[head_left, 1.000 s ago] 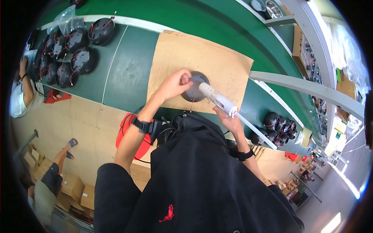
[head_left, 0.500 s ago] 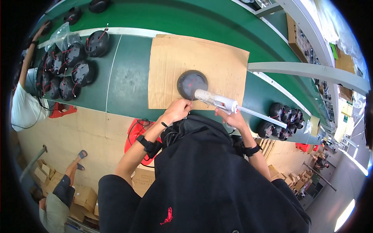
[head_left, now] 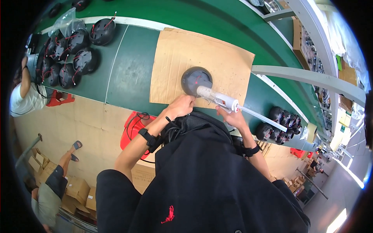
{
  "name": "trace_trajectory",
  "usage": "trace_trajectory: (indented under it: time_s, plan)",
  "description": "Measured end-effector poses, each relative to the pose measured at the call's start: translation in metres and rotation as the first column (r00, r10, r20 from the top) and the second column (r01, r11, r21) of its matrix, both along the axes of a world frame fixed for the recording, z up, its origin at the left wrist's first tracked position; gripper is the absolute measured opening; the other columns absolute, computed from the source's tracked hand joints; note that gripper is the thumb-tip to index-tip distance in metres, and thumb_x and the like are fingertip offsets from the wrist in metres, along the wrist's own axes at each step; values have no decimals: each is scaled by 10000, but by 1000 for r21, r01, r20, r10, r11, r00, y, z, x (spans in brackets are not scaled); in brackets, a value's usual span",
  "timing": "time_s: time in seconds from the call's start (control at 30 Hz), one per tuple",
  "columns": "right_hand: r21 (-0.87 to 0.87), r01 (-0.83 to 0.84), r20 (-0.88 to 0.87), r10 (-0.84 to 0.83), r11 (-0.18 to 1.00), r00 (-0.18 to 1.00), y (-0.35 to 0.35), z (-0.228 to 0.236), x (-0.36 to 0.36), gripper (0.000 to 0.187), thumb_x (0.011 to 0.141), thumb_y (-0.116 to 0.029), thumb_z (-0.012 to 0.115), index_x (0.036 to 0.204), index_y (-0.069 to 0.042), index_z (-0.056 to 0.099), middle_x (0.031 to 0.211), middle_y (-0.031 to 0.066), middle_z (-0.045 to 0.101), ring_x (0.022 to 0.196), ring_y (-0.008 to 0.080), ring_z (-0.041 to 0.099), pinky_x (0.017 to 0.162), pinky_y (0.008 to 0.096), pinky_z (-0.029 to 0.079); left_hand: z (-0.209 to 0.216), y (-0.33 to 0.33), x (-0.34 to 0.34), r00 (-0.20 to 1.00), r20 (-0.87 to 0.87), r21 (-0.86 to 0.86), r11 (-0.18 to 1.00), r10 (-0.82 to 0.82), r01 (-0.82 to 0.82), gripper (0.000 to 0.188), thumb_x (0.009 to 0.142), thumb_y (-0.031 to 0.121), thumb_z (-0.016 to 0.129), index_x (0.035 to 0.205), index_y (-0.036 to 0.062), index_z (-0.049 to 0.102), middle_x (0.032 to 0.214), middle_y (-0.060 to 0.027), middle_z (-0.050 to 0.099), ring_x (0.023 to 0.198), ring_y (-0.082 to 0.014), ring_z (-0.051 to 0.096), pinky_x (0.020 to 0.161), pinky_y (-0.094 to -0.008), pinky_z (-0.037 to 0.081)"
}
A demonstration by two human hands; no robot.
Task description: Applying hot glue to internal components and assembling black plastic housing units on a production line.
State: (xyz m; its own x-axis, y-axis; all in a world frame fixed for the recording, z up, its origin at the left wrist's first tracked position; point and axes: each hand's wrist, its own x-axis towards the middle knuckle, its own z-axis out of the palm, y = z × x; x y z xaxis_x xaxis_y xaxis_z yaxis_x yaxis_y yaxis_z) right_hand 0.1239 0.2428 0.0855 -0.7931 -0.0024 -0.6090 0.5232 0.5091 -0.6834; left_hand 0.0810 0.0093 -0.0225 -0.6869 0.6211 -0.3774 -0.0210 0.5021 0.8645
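On the cardboard [head_left: 229, 54] laid over the green surface [head_left: 128, 66], the head view shows the shell [head_left: 192, 79], round and black, with a bit of red wire [head_left: 197, 82] on it. The right hand [head_left: 234, 118] has its grip wrapped round the gun [head_left: 221, 100] near the rear end, the front end slanting over the shell's near right edge; whether they touch cannot be told. The left hand [head_left: 182, 106] is at the near rim, fingers bunched; I cannot tell whether its grip pinches anything. The shell looks like stiff, light, smooth plastic that could slide, so its rim seems the place to steady it; the wire is probably delicate. The gun looks rigid, likely rear-heavy with its pale rod [head_left: 264, 119] sticking out, and best held where the right hand is.
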Motion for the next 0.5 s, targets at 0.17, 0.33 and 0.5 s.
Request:
trace_trajectory:
  time_s: [0.17,0.33,0.5]
  plan:
    - [59,-30,13,29,998,999,-2,3,-3,249,902,-181,713,1046,15,661,779,73,671,707,134,622,632,316,506,4,0,-1,1000,10,-4,1000,-3,3,158,865,94,556,883,-28,653,860,-280,656,862,-460,639,772,-514,497]
    - [61,-15,-13,15,998,1000,-3,3,-3,273,891,-177,720,1060,29,661,837,107,696,758,155,646,684,329,528,1,-1,0,1000,3,22,1000,9,-9,154,877,97,568,884,-33,649,841,-280,648,833,-458,638,743,-504,496]
    - [97,-43,-30,46,994,998,-1,-1,-1,314,882,-183,729,1098,36,665,938,152,726,855,202,693,754,342,545,1,0,-1,1000,2,17,1000,2,-2,160,877,104,563,882,-30,651,845,-279,650,838,-458,639,746,-507,495]
